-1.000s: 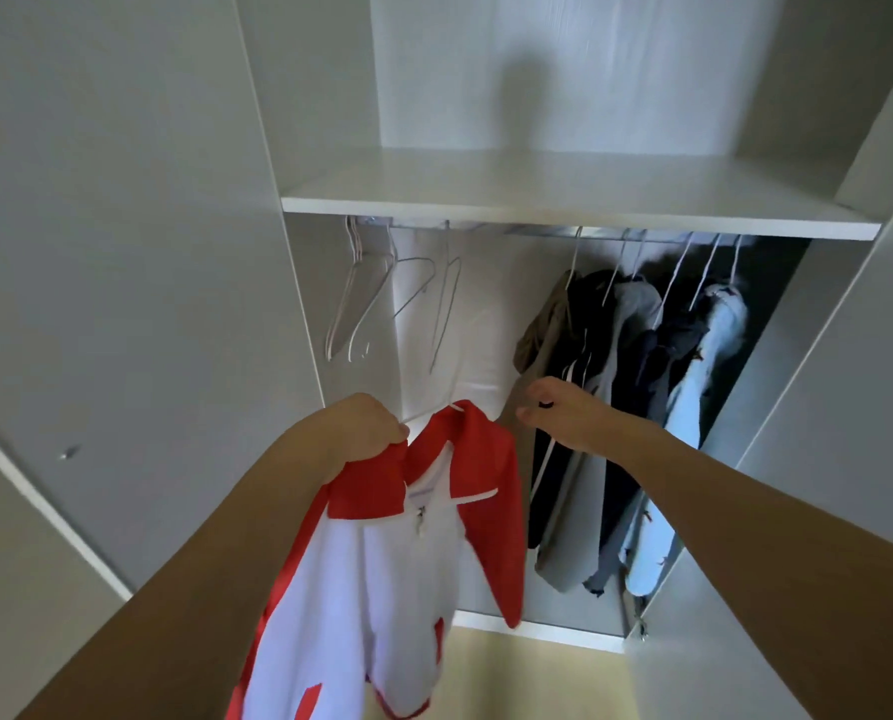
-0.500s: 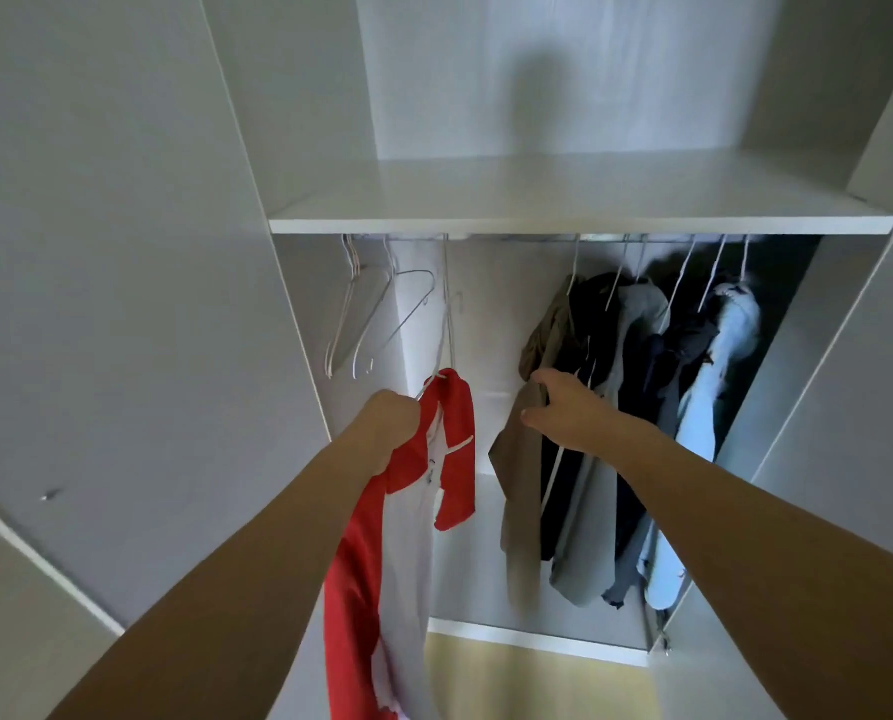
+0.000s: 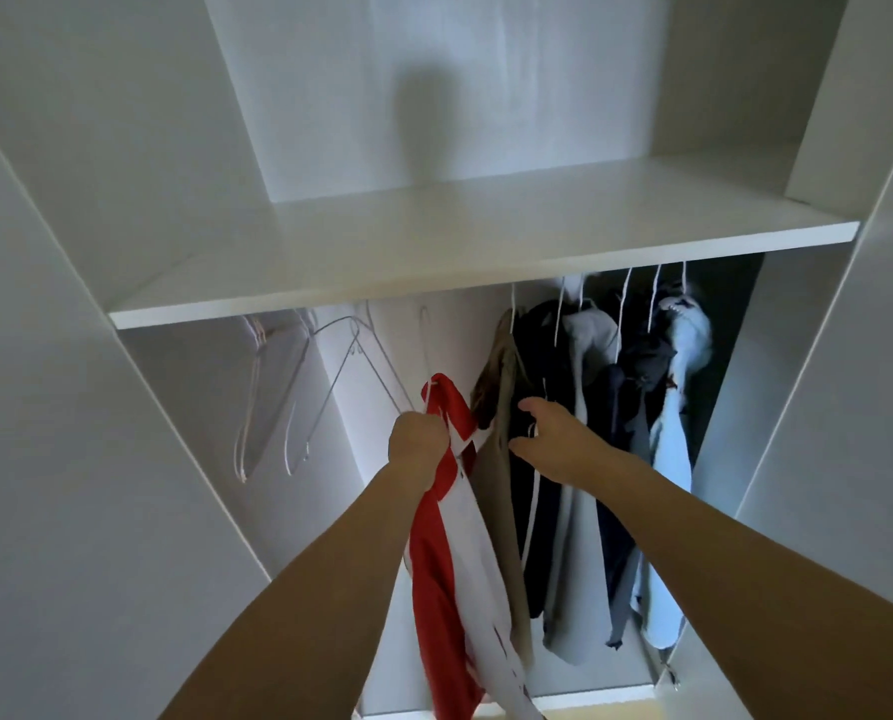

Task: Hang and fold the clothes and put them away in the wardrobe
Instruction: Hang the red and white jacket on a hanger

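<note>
the left hand grips the red and white shirt on its hanger; just right, the right hand presses relaxed fingers on the hanging clothes

Dim, cool light; wide-angle bending at edges.

White wardrobe interior fills the view, matte white panels on all sides. White shelf runs across the middle, upper compartment above it with a soft dark shadow on the back panel. Open white door panel at left, another white panel at right. Lower compartment is dim, darkest at its right back corner. Strip of yellowish floor visible at the bottom edge, below the white base board. Light is soft, cool, even.
</note>
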Demonstrator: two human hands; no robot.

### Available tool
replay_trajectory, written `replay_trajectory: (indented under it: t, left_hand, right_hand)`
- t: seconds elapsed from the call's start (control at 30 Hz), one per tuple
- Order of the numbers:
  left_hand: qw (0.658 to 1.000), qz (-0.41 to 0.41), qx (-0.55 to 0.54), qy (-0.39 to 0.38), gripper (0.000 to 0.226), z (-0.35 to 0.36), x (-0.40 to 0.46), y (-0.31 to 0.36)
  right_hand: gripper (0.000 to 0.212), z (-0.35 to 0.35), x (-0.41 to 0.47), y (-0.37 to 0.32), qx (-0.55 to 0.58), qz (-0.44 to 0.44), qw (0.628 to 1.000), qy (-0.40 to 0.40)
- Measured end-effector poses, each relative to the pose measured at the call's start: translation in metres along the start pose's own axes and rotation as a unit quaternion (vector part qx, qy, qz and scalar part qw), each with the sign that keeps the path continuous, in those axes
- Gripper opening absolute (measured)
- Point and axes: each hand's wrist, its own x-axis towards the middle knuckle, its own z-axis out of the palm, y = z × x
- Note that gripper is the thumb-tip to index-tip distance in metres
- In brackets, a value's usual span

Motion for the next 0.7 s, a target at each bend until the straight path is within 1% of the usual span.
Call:
replay_trajectory:
  t: [0.07, 0.13, 0.2, 0.3, 0.43, 0.53, 0.63, 0.7]
  left_hand:
    - [1.0, 0.023, 0.006, -0.007, 0.032, 0.011, 0.018, 0.012]
    - [0.999, 0.037, 0.017, 0.013, 0.032, 0.023, 0.032, 0.02]
    - [0.997, 0.053, 0.049, 0.023, 0.031, 0.033, 0.044, 0.023]
    - [0.993, 0.083, 0.068, 0.053, 0.029, 0.043, 0.059, 0.027]
    - [0.984, 0.128, 0.091, 0.088, 0.027, 0.047, 0.081, 0.03]
    - [0.979, 0.161, 0.081, 0.096, 0.025, 0.052, 0.088, 0.038]
    - [0.979, 0.169, 0.061, 0.093, 0.025, 0.063, 0.096, 0.052]
    - [0.979, 0.173, 0.052, 0.091, 0.026, 0.07, 0.102, 0.06]
  right_hand:
    - [0.048, -0.002, 0.016, 0.0, 0.01, 0.0, 1.0, 0.001]
    - [0.05, -0.003, 0.027, -0.001, 0.019, 0.005, 1.0, 0.006]
    - [0.045, -0.002, 0.04, 0.003, 0.036, 0.017, 0.999, 0.015]
    - [0.039, -0.002, 0.054, 0.007, 0.044, 0.022, 0.999, 0.015]
    - [0.046, -0.006, 0.072, 0.012, 0.044, 0.028, 0.998, 0.02]
    - [0.049, -0.009, 0.081, 0.016, 0.053, 0.021, 0.998, 0.021]
    - [0.048, -0.01, 0.088, 0.019, 0.056, 0.023, 0.998, 0.022]
    - [0.052, -0.01, 0.092, 0.023, 0.044, 0.015, 0.999, 0.022]
